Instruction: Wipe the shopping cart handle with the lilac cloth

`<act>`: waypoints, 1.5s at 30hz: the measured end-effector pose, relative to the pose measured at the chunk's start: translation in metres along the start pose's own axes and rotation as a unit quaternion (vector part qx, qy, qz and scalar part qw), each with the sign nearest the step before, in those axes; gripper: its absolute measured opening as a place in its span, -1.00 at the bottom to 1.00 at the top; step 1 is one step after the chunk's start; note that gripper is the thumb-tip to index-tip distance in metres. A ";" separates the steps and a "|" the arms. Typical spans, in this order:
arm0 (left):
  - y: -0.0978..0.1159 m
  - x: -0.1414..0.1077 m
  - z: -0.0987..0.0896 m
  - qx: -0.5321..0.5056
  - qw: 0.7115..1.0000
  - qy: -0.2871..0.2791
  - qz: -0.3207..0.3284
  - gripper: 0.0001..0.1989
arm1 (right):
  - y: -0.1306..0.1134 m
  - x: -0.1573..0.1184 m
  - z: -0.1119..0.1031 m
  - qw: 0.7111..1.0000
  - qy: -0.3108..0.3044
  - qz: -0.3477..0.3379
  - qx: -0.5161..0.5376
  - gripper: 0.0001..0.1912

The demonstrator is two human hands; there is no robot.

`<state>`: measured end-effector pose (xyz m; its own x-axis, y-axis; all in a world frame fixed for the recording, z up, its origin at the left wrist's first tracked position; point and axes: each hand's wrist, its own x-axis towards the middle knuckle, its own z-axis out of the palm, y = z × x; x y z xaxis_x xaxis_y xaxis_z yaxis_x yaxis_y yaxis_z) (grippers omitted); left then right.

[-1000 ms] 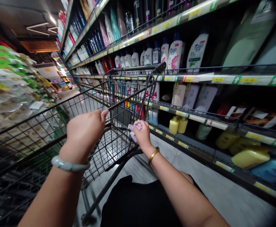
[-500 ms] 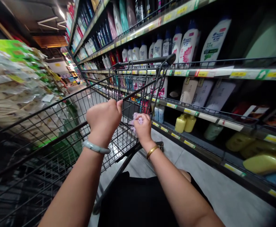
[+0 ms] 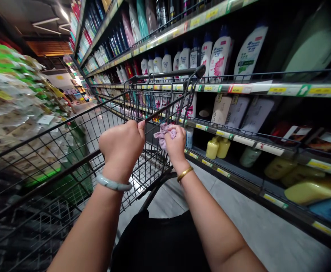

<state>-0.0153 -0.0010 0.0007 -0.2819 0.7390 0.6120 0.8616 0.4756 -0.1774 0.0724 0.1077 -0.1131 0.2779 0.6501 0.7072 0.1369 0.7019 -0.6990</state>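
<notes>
A black wire shopping cart (image 3: 143,172) stands in front of me, its handle bar across the far end. My left hand (image 3: 122,145), with a pale bangle at the wrist, is closed around the cart's side rail; its fingertips are hidden behind the hand. Beside it, near the cart's side, my right hand (image 3: 177,143) grips a crumpled lilac cloth (image 3: 161,135) that pokes out past the fingers. A gold bracelet circles that wrist.
On the right runs a long store shelf (image 3: 267,88) of shampoo bottles (image 3: 220,56), with yellow bottles (image 3: 212,147) lower down. Packaged goods (image 3: 15,109) are piled on the left. Grey floor tiles (image 3: 228,211) lie between me and the shelf.
My right hand has lifted slightly and turned, so more of the lilac cloth shows. The left hand keeps hold of the rail. Shelf and cart have shifted a little left in view.
</notes>
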 end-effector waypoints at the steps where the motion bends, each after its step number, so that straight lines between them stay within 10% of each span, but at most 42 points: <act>1: 0.000 0.000 0.000 0.000 1.000 0.000 0.000 -0.22 | -0.005 0.002 -0.001 1.000 0.007 -0.019 0.003 -0.83; 6: -0.002 -0.003 0.000 0.000 1.000 0.009 0.004 -0.20 | -0.031 0.012 -0.002 0.984 -0.038 -0.175 0.013 -0.78; 12: -0.005 -0.008 -0.002 -0.004 1.000 0.010 -0.001 -0.21 | 0.003 0.010 -0.001 0.999 0.052 -0.009 0.010 -0.82; 18: -0.005 -0.008 -0.001 -0.011 1.000 0.008 -0.005 -0.23 | -0.038 -0.018 0.008 0.985 -0.071 -0.144 0.060 -0.80; 25: -0.005 -0.008 -0.003 -0.027 1.000 0.001 0.004 -0.26 | -0.011 -0.020 0.003 0.998 0.028 -0.058 0.015 -0.78; 31: -0.006 -0.008 -0.003 -0.033 0.999 -0.016 0.009 -0.28 | -0.031 -0.039 0.005 0.983 -0.122 -0.113 0.074 -0.80; 37: -0.013 -0.008 -0.002 -0.034 0.998 -0.006 0.051 -0.47 | -0.013 -0.045 0.003 0.996 -0.055 -0.061 0.028 -0.82; 45: -0.056 -0.034 -0.029 0.020 0.998 -0.051 0.016 -0.49 | -0.016 -0.062 -0.004 0.956 -0.209 -0.207 0.019 -0.77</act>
<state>-0.0414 -0.0669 0.0122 -0.2985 0.7976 0.5242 0.8535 0.4689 -0.2275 0.0569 0.0550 -0.1461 -0.1984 0.3686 0.9082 0.1166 0.9289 -0.3515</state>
